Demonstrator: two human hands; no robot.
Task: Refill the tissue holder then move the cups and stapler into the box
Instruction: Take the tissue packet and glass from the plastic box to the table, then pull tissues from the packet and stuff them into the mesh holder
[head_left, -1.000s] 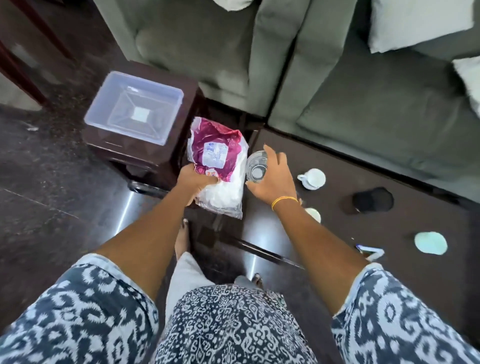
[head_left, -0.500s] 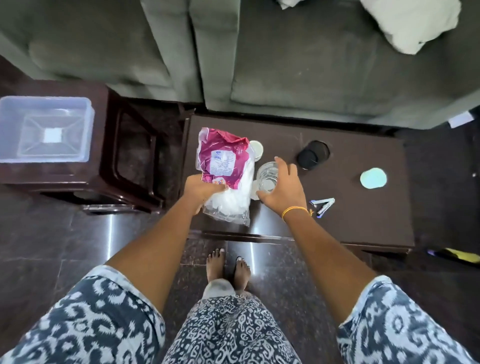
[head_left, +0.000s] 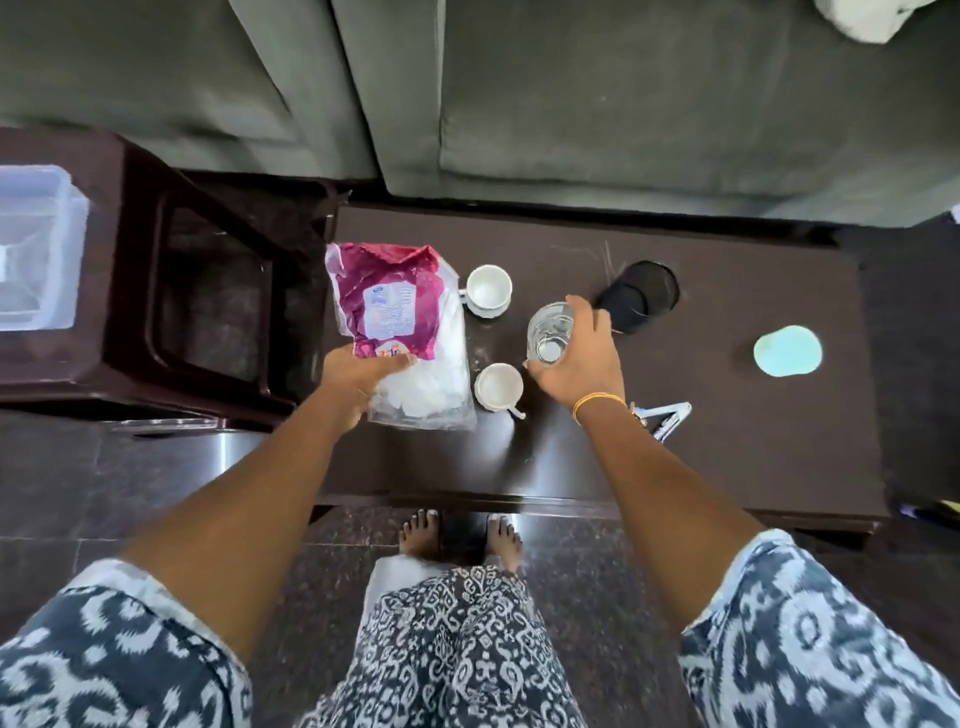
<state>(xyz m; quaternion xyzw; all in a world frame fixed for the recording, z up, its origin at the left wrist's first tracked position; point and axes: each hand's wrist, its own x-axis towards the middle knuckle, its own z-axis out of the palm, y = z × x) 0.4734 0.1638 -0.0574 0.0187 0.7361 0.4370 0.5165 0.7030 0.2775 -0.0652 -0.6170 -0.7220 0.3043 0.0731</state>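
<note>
My left hand (head_left: 358, 376) grips a plastic tissue pack (head_left: 400, 332), magenta on top and clear below with white tissues, over the left end of the dark coffee table (head_left: 727, 441). My right hand (head_left: 582, 358) holds a clear glass holder (head_left: 550, 332) above the table's middle. Two white cups stand between my hands: one at the back (head_left: 488, 288), one nearer me (head_left: 497, 385). A stapler (head_left: 667, 418) lies just right of my right wrist. The clear plastic box (head_left: 36, 249) sits on a side table at the far left.
A black round object (head_left: 641, 296) lies beyond my right hand, and a pale green cup (head_left: 787, 351) sits toward the table's right end. A grey sofa (head_left: 623, 104) runs along the far side. The dark side table (head_left: 156, 322) stands left of the coffee table.
The view has swung right and moved closer over the table. My right hand has carried the glass holder to the right, away from the pack, uncovering both white cups.
</note>
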